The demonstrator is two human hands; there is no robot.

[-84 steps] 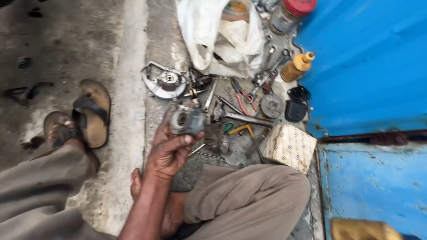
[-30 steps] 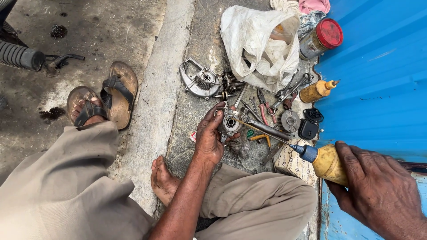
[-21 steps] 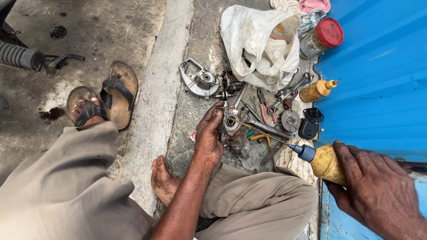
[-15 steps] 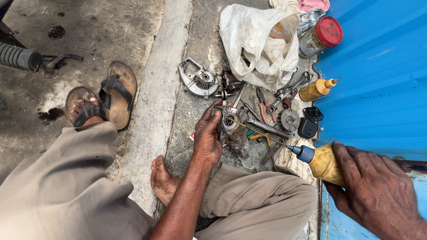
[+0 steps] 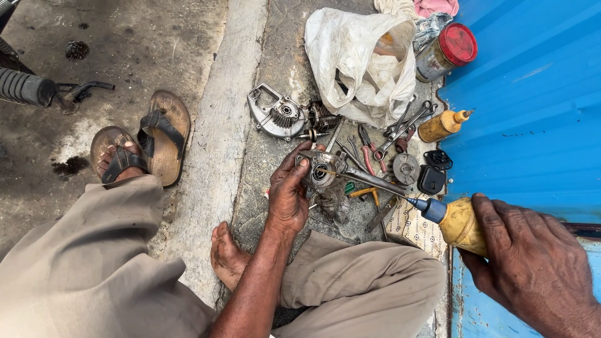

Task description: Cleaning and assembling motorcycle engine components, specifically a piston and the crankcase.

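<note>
Down on the concrete floor, from your hands outward:

Left hand: your left hand (image 5: 289, 194) curls its fingers and thumb around a small metal engine part (image 5: 320, 172), holding it just above the floor.

Engine part: grey cast metal, grimy, with a round bore facing up; it sits between your bare foot (image 5: 226, 253) and the scatter of tools.

Right hand: your right hand (image 5: 532, 263) is wrapped tight around a yellow oil bottle (image 5: 460, 222), lying tilted, its blue nozzle pointing toward the part.

Nozzle: a thin metal spout (image 5: 369, 181) runs from the blue cap to the bore; whether the tip touches is too fine to tell.

Tools: pliers with red grips (image 5: 369, 149), spanners (image 5: 410, 119) and a round disc (image 5: 405, 168) lie just beyond the part.

Further out: a cast cover plate (image 5: 275, 114), a white plastic bag (image 5: 366, 62), a red-lidded jar (image 5: 446, 51), a second yellow bottle (image 5: 441, 125) and a blue metal wall (image 5: 532, 106).

Left side: a pair of sandals (image 5: 147, 147), one worn on your foot.

Hidden: your palm covers the near side of the part; your fingers hide most of the bottle's body; a cardboard box (image 5: 413, 225) is half behind your knee.
</note>
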